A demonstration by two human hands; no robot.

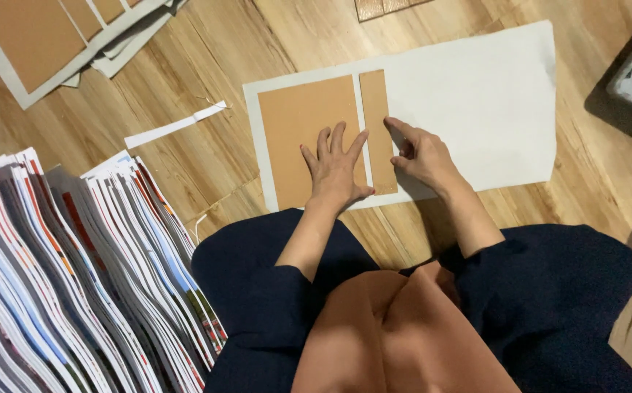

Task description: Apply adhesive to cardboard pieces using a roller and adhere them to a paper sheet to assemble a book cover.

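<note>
The large brown board [305, 135] and the narrow brown strip [376, 131] look like matt, uncoated cardboard, lying on a smooth off-white paper sheet [476, 102]. The floor [199, 65] is glossy wood planking (grain clearly visible). The fanned stack of printed sheets [76, 276] is perhaps coated paper.

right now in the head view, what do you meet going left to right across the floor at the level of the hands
fanned stack of printed sheets → large brown board → left hand → narrow brown strip → right hand → bare part of the white sheet
</note>
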